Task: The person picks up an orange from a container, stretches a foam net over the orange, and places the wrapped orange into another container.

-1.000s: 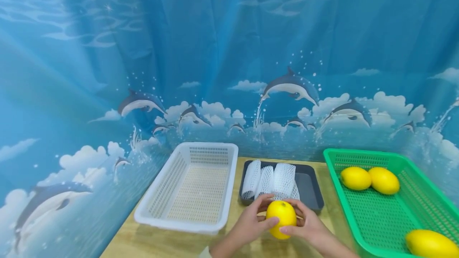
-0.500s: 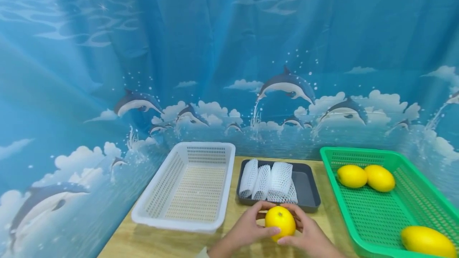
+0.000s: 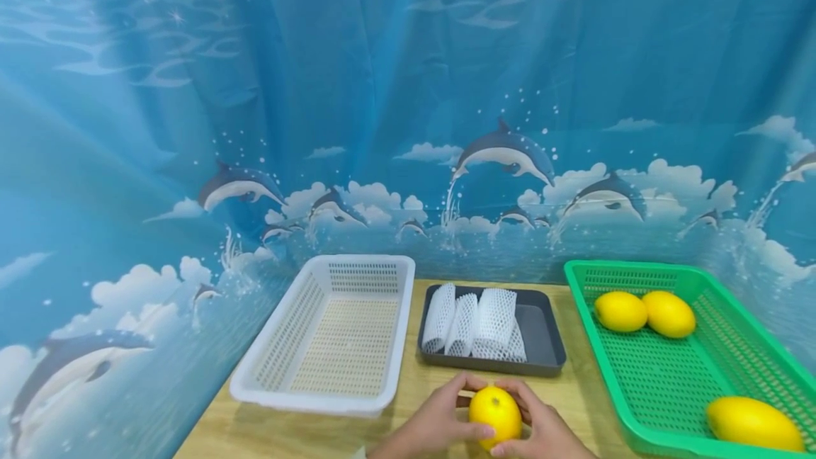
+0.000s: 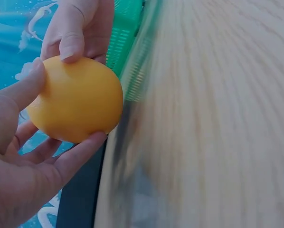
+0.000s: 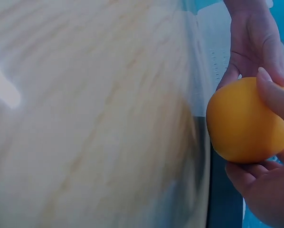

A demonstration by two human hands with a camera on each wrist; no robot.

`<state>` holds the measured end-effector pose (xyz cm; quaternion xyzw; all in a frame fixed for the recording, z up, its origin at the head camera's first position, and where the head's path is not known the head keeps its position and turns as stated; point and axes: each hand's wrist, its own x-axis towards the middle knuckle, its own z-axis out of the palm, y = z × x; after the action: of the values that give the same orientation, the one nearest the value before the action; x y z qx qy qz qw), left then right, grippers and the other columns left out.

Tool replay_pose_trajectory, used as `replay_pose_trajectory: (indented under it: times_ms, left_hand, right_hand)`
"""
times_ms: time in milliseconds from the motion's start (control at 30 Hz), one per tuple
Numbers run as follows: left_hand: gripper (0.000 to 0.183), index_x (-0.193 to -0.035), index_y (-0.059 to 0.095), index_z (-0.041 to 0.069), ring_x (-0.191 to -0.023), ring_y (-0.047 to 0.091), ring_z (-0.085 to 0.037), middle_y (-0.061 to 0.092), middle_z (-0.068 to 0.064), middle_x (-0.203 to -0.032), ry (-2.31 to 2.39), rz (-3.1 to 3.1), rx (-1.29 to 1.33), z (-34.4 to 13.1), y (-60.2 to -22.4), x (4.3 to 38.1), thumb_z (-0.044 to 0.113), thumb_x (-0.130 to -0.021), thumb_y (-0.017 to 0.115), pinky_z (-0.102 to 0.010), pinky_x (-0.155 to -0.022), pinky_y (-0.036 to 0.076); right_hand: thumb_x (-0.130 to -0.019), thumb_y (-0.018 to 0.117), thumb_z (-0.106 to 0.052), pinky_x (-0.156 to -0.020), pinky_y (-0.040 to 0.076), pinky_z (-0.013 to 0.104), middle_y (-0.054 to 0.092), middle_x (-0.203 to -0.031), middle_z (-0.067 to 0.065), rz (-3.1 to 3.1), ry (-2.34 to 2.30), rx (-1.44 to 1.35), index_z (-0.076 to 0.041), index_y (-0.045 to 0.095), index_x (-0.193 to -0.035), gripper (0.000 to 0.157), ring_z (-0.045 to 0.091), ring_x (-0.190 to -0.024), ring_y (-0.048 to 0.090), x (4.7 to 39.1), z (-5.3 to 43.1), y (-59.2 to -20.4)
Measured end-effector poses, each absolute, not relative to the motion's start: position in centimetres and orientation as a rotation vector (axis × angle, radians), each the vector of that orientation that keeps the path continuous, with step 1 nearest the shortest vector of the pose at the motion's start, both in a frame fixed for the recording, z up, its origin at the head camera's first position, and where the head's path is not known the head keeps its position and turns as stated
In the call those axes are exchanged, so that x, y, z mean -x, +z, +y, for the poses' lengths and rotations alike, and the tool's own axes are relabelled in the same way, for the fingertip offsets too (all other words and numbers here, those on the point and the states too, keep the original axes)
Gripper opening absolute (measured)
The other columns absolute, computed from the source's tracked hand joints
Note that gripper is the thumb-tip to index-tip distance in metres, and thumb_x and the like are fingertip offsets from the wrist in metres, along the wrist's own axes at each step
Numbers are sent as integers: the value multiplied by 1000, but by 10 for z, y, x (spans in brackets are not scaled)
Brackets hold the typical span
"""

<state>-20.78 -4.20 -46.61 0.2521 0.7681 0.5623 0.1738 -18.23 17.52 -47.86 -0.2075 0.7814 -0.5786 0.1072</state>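
Observation:
Between both hands is a smooth, rounded yellow fruit [image 3: 495, 416] with a small dark mark on its top end; its exact kind is unclear. My left hand [image 3: 440, 416] grips its left side, thumb in front and fingers behind. On the opposite side, my right hand [image 3: 542, 423] grips it the same way. Both wrist views show the fruit [image 4: 78, 99] held by curled fingers and thumbs of the two hands. Just beyond the hands lies a dark grey tray [image 3: 542, 338] with several white foam net sleeves [image 3: 496, 317] in its left part.
At the left stands a white perforated basket [image 3: 398, 346]. A green basket [image 3: 599, 346] at the right contains three yellow oval fruits [image 3: 755, 423]. Everything stands on a wooden table [image 3: 274, 431], with a blue dolphin-print curtain [image 3: 382, 91] behind it.
Both hands have drawn the yellow fruit slightly lower in the head view, away from the tray. The whole scene has shifted a little left as the head turned.

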Motion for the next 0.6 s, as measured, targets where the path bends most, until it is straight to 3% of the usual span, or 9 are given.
replay_pose_trajectory:
  times_ms: [133, 367, 600]
  left_hand:
    - [42, -117, 55, 17, -104, 60, -9, 57, 10, -118, 1593, 2157, -710, -42, -472, 206, 18, -83, 79, -22, -87, 52]
    - [45, -118, 55, 19, -103, 60, -9, 57, 10, -120, 1596, 2164, -681, -43, -476, 207, 18, -81, 80, -24, -87, 52]
    - [47, -122, 55, 20, -105, 59, -11, 56, 10, -120, 1631, 2145, -672, -41, -475, 207, 19, -81, 80, -25, -88, 53]
  right_hand:
    - [-85, 76, -20, -84, 52, 28, 46, -135, 31, 2266, -1710, 583, 9, 30, -140, 77, 3, -104, 57, 181, 176, -485]
    - [-85, 77, -23, -83, 53, 30, 47, -136, 30, 2301, -1682, 534, 9, 29, -143, 81, 19, -107, 59, 179, 174, -486]
    - [-84, 77, -25, -82, 53, 27, 46, -138, 29, 2336, -1650, 526, 8, 30, -145, 84, 11, -105, 57, 180, 175, -484]
